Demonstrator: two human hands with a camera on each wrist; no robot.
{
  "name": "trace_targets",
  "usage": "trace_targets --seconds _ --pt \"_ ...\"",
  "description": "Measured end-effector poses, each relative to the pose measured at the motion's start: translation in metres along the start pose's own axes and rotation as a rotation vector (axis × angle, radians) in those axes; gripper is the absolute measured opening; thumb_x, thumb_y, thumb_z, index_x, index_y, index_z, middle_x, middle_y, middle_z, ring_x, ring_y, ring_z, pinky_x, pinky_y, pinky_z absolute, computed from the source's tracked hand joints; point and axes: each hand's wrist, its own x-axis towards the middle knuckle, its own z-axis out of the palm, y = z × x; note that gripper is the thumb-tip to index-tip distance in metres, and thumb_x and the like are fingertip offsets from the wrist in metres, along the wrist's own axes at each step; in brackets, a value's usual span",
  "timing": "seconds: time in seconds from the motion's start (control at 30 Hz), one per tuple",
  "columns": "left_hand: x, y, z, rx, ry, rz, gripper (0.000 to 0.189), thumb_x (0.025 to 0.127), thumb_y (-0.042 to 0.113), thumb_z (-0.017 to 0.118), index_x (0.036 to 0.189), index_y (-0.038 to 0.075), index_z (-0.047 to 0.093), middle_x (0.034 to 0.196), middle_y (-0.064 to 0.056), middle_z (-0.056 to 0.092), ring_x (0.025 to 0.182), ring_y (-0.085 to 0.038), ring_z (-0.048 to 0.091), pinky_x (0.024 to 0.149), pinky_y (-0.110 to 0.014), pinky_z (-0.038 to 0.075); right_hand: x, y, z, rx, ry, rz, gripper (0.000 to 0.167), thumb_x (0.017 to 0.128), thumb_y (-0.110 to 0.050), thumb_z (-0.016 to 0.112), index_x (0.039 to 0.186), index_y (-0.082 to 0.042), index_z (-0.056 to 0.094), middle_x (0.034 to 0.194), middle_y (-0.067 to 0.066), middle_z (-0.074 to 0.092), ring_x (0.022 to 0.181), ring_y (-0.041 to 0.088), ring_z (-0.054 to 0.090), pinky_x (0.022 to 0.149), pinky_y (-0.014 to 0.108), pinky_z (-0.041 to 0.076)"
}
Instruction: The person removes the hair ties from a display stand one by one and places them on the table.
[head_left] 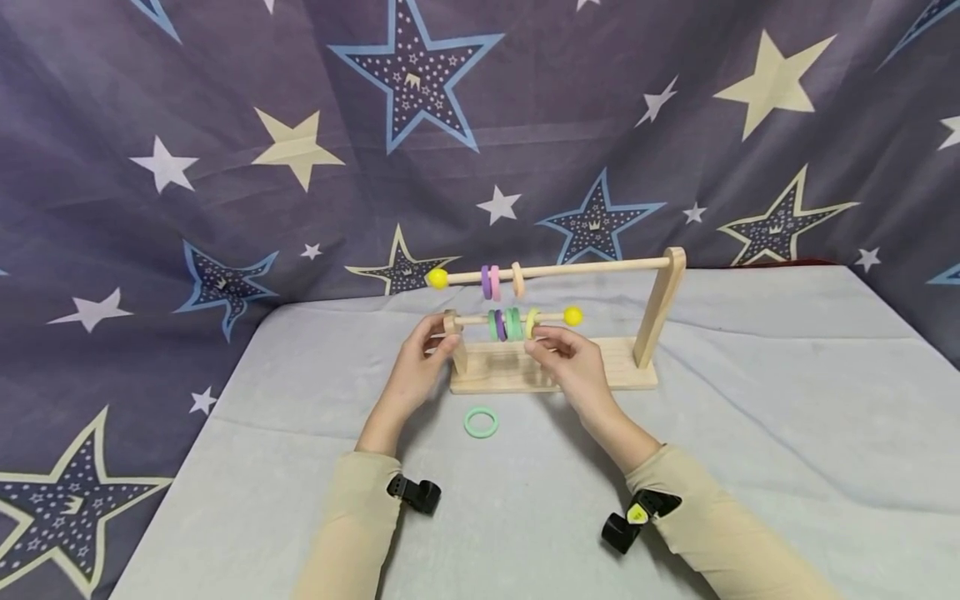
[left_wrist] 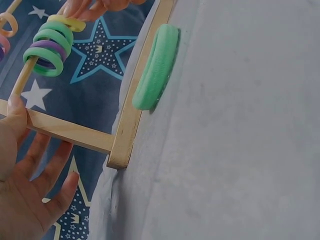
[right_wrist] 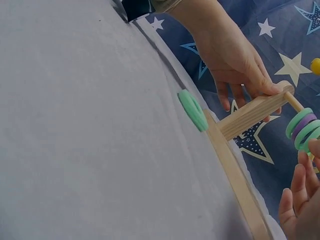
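Observation:
A wooden ring stand (head_left: pixel 487 382) with two rods stands on the table. My left hand (head_left: pixel 412 371) grips its short post (left_wrist: pixel 70 131) near the top, thumb on one side and fingers on the other. On the lower rod (head_left: pixel 471 320) hang several green and purple rings (head_left: pixel 513 324) and a yellow ring (head_left: pixel 531 323). My right hand (head_left: pixel 576 367) pinches that yellow ring between thumb and fingers, left of the rod's yellow end ball (head_left: pixel 573 316). A loose green ring (head_left: pixel 481 436) lies flat on the table in front of the base.
The upper rod (head_left: pixel 592 268) runs from the tall right post (head_left: pixel 660 308) to a yellow ball (head_left: pixel 438 278) and carries purple, pink and orange rings (head_left: pixel 518 280). A grey cloth (head_left: pixel 787 400) covers the table. Behind it hangs a star-patterned curtain (head_left: pixel 525 100).

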Motion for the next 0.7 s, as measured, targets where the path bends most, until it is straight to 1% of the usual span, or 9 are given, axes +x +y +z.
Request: trace_targets --seconds 0.23,0.43,0.53,0.6,0.7 --pt "0.0002 -0.0012 -0.0005 -0.016 0.003 -0.007 0.038 0.1 0.023 0.059 0.133 0.005 0.056 0.127 -0.019 0.06 0.113 -0.033 0.058 0.09 -0.04 0.042 -0.0004 0.0024 0.002 -0.004 -0.002 -0.004 0.028 0.087 -0.011 0.077 0.11 0.004 0.07 0.082 0.0 0.067 0.065 0.008 0.053 0.056 0.018 0.043" --pt "0.0005 -0.0008 0.0002 -0.013 -0.002 -0.001 0.038 0.1 0.023 0.059 0.134 0.005 0.055 0.126 -0.018 0.06 0.113 -0.032 0.058 0.089 -0.038 0.043 -0.0012 0.001 0.0015 -0.02 0.005 -0.013 0.026 0.088 -0.012 0.076 0.108 0.004 0.07 0.084 0.0 0.069 0.067 0.008 0.054 0.057 0.018 0.044" --pt "0.0009 -0.0014 0.0006 -0.014 -0.003 0.004 0.039 0.1 0.021 0.059 0.134 0.004 0.054 0.125 -0.018 0.06 0.112 -0.032 0.058 0.088 -0.038 0.043 -0.0017 0.0012 0.0016 -0.037 0.025 -0.029 0.024 0.089 -0.012 0.076 0.106 0.003 0.071 0.085 0.001 0.07 0.068 0.009 0.054 0.057 0.019 0.044" --pt "0.0007 -0.0013 0.0008 -0.008 -0.004 0.004 0.039 0.1 0.022 0.059 0.134 0.004 0.054 0.125 -0.018 0.06 0.112 -0.032 0.058 0.088 -0.038 0.043 -0.0018 0.0021 0.0015 -0.035 0.04 -0.054 0.022 0.089 -0.012 0.076 0.105 0.003 0.072 0.085 0.004 0.071 0.068 0.013 0.057 0.058 0.019 0.045" --pt "0.0009 -0.0015 0.0007 -0.002 -0.006 -0.002 0.039 0.1 0.023 0.058 0.134 0.005 0.054 0.125 -0.018 0.06 0.113 -0.032 0.058 0.089 -0.039 0.043 -0.0016 0.0037 0.0002 -0.033 0.061 -0.107 0.021 0.089 -0.011 0.076 0.104 0.003 0.073 0.087 0.01 0.072 0.07 0.023 0.062 0.057 0.02 0.046"
